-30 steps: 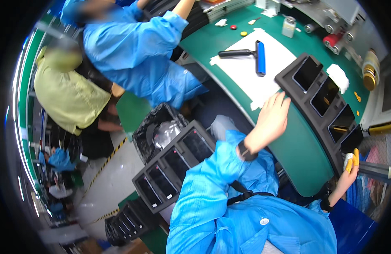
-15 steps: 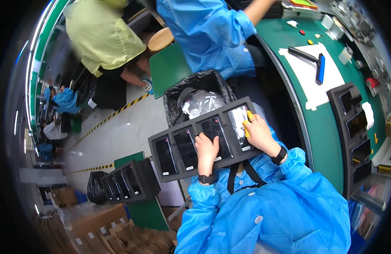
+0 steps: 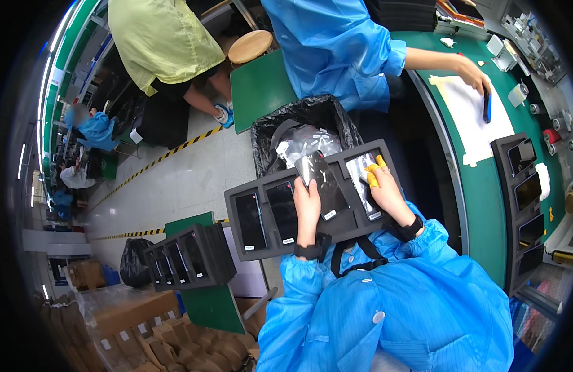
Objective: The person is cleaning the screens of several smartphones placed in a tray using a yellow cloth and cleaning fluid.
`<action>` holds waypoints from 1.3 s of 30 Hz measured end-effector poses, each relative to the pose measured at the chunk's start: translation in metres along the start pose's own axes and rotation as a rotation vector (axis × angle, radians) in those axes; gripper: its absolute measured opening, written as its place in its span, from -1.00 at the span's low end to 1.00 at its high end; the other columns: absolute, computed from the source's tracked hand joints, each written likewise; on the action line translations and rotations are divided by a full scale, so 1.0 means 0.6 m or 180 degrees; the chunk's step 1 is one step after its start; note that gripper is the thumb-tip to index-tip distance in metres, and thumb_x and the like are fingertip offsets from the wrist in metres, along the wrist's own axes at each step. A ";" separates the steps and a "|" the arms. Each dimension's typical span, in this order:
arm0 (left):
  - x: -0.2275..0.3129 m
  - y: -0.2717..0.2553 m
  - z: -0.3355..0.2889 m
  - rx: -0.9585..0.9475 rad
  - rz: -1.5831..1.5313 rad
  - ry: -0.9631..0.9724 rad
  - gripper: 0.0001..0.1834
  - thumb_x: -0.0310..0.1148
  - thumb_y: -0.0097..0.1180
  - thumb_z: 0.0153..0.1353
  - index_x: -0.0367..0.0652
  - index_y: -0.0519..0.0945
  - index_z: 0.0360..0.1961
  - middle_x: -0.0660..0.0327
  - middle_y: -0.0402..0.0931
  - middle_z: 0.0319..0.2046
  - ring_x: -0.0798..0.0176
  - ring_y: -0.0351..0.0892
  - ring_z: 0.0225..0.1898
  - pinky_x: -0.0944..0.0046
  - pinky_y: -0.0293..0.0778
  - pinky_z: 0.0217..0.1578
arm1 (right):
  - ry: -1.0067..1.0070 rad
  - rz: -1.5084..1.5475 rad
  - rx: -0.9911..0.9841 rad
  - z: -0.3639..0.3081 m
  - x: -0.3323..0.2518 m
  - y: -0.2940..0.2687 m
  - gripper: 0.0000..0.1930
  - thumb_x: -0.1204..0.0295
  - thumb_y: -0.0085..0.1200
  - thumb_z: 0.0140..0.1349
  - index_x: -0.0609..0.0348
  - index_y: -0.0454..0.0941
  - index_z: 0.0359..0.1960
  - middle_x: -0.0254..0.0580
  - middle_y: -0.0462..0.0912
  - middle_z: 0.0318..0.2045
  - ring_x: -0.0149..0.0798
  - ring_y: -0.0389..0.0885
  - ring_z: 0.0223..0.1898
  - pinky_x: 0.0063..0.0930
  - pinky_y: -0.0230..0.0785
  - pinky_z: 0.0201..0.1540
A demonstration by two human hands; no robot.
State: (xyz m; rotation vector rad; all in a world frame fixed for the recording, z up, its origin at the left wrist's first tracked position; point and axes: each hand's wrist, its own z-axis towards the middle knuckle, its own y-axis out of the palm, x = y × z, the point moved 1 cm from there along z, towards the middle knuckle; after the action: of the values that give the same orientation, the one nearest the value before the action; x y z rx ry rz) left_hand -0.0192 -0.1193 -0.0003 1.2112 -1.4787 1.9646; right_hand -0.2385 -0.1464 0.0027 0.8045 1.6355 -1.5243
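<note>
A dark grey foam tray (image 3: 237, 214) with several slots lies across the front of my body, slightly tilted. My left hand (image 3: 307, 208) grips a dark smartphone (image 3: 328, 192) by its left side, thumb on the glass; its upper end is raised out of its slot. Yellow finger cots cover fingertips of my right hand (image 3: 388, 191). That hand's thumb and fingers are closed at the edge of a smartphone with a bright, reflective face (image 3: 365, 186) in the rightmost slot. Two more dark smartphones, an outer one (image 3: 250, 220) and an inner one (image 3: 282, 211), sit left of my left hand.
Beyond the tray stands a black-lined bin (image 3: 268, 139) with clear film scraps. A stack of phone trays (image 3: 190, 260) is at left. On the right, a green bench (image 3: 481, 204) bears another phone tray (image 3: 515, 211). A co-worker's hand (image 3: 472, 73) holds a blue-headed roller (image 3: 487, 106).
My left hand has lifted the upper end of its smartphone, where it rested over the tray before. My right hand stays at the rightmost phone. The co-worker's hand has reached the roller.
</note>
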 end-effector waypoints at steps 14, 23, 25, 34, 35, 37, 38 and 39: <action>-0.008 -0.108 -0.026 -0.0151 0.2247 -0.0837 0.04 0.04 0.42 -0.10 -0.36 0.16 0.26 -0.11 0.30 -0.02 -0.17 0.39 0.00 -0.10 0.53 -0.16 | 0.0117 0.0601 -0.0105 0.017 0.061 0.007 -0.76 0.54 -0.05 0.15 0.32 0.59 -0.18 0.07 0.59 -0.18 0.04 0.51 -0.06 -0.26 0.32 0.04; 0.012 -0.120 -0.020 0.0170 0.1757 -0.0988 0.06 -0.16 0.45 -0.21 -0.24 0.11 0.28 -0.19 0.28 0.06 -0.33 0.36 0.05 -0.15 0.48 -0.03 | -0.0014 0.0891 0.0051 0.081 0.040 -0.010 -0.78 0.49 -0.07 0.33 0.30 0.54 -0.08 -0.20 0.57 -0.20 -0.33 0.52 -0.14 -0.52 0.32 -0.02; 0.016 -0.123 -0.006 0.0376 0.1783 -0.0736 0.04 -0.15 0.45 -0.17 -0.27 0.14 0.29 -0.16 0.29 0.04 -0.30 0.37 0.02 -0.14 0.45 -0.01 | -0.0738 -0.0135 0.0184 0.087 0.048 0.000 -0.78 0.52 -0.06 0.31 0.27 0.53 -0.05 0.08 0.40 0.23 -0.05 0.37 0.24 -0.39 0.20 0.25; -0.132 -0.214 -0.013 0.0303 0.2612 -0.0784 -0.09 -0.09 0.42 -0.08 -0.38 0.27 0.19 -0.08 0.32 0.01 -0.16 0.36 0.04 -0.06 0.40 0.03 | -0.0551 0.0466 0.0426 0.065 0.017 -0.027 -0.82 0.52 -0.03 0.33 0.24 0.55 -0.10 0.03 0.27 0.31 0.01 0.33 0.25 -0.31 0.14 0.31; -0.146 -0.214 -0.020 0.0413 0.2535 -0.0545 -0.05 -0.09 0.42 -0.09 -0.39 0.24 0.23 -0.10 0.30 0.03 -0.18 0.35 0.05 -0.05 0.38 0.05 | -0.0470 0.0520 0.0398 0.063 0.016 -0.026 -0.82 0.50 -0.04 0.34 0.25 0.55 -0.10 0.02 0.28 0.30 0.00 0.33 0.25 -0.32 0.14 0.31; -0.137 -0.223 -0.023 0.0345 0.2394 -0.0690 -0.02 -0.09 0.43 -0.10 -0.40 0.22 0.25 -0.11 0.29 0.04 -0.20 0.34 0.06 -0.05 0.38 0.06 | -0.0455 0.0562 0.0375 0.058 0.010 -0.024 -0.82 0.49 -0.04 0.34 0.26 0.56 -0.11 0.00 0.30 0.29 -0.02 0.32 0.25 -0.33 0.12 0.31; -0.131 -0.227 -0.024 0.0276 0.2240 -0.0824 0.02 -0.08 0.43 -0.12 -0.40 0.20 0.27 -0.12 0.28 0.05 -0.22 0.34 0.08 -0.05 0.38 0.06 | -0.0459 0.0580 0.0344 0.054 0.005 -0.023 -0.82 0.49 -0.04 0.34 0.26 0.56 -0.11 0.00 0.31 0.28 -0.02 0.32 0.25 -0.34 0.13 0.30; -0.122 -0.231 -0.022 0.0298 0.2245 -0.0831 0.02 -0.08 0.43 -0.12 -0.40 0.20 0.27 -0.12 0.28 0.05 -0.22 0.34 0.08 -0.05 0.38 0.06 | -0.0477 0.0603 0.0313 0.055 0.000 -0.021 -0.82 0.49 -0.05 0.35 0.27 0.56 -0.11 -0.01 0.32 0.27 -0.02 0.33 0.25 -0.34 0.13 0.30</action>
State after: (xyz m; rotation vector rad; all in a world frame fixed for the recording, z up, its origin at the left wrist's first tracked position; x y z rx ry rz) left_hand 0.1176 -0.0444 0.0181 1.1056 -2.1965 2.3926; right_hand -0.2455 -0.1805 0.0089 0.8511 1.3454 -1.5013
